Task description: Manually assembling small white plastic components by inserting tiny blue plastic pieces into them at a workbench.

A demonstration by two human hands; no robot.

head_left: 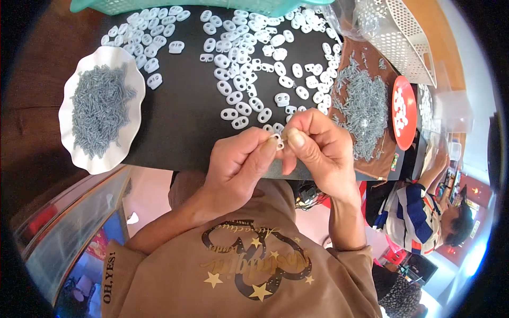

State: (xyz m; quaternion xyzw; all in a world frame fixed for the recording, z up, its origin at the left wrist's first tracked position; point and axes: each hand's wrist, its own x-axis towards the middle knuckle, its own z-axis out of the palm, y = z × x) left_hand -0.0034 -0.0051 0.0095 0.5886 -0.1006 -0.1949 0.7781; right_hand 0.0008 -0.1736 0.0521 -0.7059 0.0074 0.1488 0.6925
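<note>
Between the thumb and forefinger of my left hand (236, 167) is a small white two-hole plastic piece (279, 143), shaped like a cord lock. My right hand (323, 151) is pinched closed right at the piece's right side; what its fingertips hold, if anything, is too small to make out. Both hands meet above the front edge of the black table (180, 124). Many like white two-hole pieces (244, 108) lie loose just beyond them. To the right, a heap of small grey springs (363, 114) rests on a brown cloth (383, 63).
A white scalloped plate (136, 100) of grey springs stands at the left. On the right are a red plate (396, 135) with small white parts and a white perforated basket (411, 40). A teal basket (196, 6) sits at the far edge. Another person (411, 217) works at the right.
</note>
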